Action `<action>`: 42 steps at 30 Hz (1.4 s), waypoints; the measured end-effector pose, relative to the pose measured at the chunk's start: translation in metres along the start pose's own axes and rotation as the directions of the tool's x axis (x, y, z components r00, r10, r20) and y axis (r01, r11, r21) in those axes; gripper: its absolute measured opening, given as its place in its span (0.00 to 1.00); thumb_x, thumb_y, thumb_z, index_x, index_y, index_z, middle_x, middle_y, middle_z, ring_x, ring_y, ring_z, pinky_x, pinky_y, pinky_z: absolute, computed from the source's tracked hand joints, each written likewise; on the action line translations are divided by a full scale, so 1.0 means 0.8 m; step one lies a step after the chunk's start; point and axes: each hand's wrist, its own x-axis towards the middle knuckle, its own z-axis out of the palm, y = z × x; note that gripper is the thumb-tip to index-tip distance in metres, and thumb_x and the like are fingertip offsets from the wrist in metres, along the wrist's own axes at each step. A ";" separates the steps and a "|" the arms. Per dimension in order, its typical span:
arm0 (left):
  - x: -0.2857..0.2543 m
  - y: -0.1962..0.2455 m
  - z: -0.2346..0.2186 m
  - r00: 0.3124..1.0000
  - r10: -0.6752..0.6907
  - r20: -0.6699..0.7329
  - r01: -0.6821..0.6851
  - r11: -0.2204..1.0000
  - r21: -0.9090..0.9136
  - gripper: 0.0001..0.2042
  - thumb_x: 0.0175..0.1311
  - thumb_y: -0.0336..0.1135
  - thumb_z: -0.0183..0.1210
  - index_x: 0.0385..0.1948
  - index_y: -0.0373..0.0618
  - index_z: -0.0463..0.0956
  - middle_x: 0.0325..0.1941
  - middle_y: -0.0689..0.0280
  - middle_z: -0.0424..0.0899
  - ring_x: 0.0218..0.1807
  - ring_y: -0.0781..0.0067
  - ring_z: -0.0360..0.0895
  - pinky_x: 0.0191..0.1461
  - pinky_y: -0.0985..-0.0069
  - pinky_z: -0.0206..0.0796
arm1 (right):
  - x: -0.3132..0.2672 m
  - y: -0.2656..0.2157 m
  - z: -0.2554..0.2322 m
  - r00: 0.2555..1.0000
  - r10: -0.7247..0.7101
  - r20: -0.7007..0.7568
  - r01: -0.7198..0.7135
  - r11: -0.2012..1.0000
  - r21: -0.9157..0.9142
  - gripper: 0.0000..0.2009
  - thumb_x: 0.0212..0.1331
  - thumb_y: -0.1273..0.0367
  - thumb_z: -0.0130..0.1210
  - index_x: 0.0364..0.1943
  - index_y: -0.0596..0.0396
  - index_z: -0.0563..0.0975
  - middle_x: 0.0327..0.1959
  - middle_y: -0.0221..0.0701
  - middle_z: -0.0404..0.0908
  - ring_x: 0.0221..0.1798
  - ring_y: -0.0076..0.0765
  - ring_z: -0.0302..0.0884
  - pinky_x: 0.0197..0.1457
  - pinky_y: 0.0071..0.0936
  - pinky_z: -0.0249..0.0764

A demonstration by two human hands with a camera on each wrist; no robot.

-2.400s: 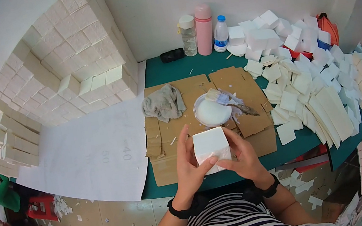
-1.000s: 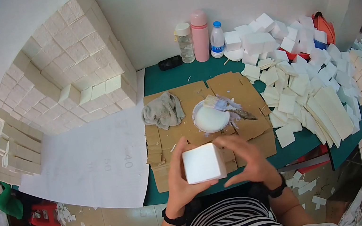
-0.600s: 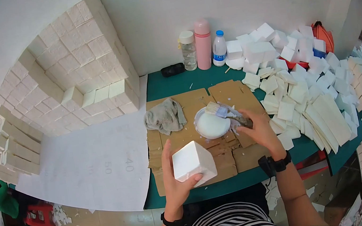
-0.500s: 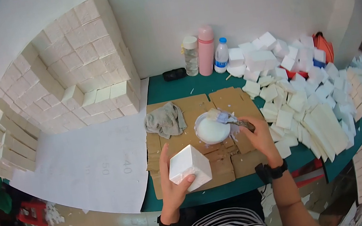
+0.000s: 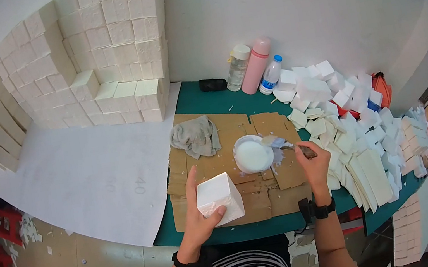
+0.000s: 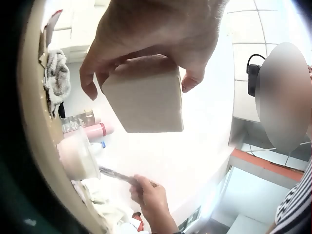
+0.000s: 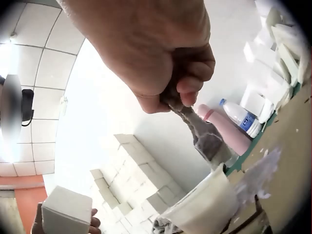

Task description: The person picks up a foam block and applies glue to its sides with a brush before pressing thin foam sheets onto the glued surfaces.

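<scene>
My left hand grips a white block with the thumb on its near side, above the front of the cardboard. In the left wrist view the fingers and thumb straddle the block. My right hand holds a paintbrush by its dark, crusted handle, fingers curled round it. The brush's bristles are at the rim of a round white tub filled with white liquid. White smears lie on the cardboard beside the tub.
A crumpled grey cloth lies left of the tub. Behind stand a clear bottle, a pink flask and a blue-capped bottle. White blocks are stacked at the left; loose pieces are heaped at the right.
The right hand has let go of the block, reached to the tub, taken the brush and raised its handle. The left hand keeps the block and has moved left and turned it.
</scene>
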 end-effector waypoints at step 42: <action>0.003 -0.004 0.005 0.996 0.079 -0.051 -0.049 0.902 0.430 0.51 0.38 0.30 0.74 0.69 0.41 0.51 0.56 0.57 0.72 0.60 0.61 0.70 0.68 0.65 0.56 | -0.009 -0.022 -0.049 0.972 0.149 0.180 -0.157 0.987 0.030 0.03 0.53 0.76 0.60 0.31 0.62 0.80 0.22 0.24 0.78 0.26 0.13 0.71 0.30 0.14 0.65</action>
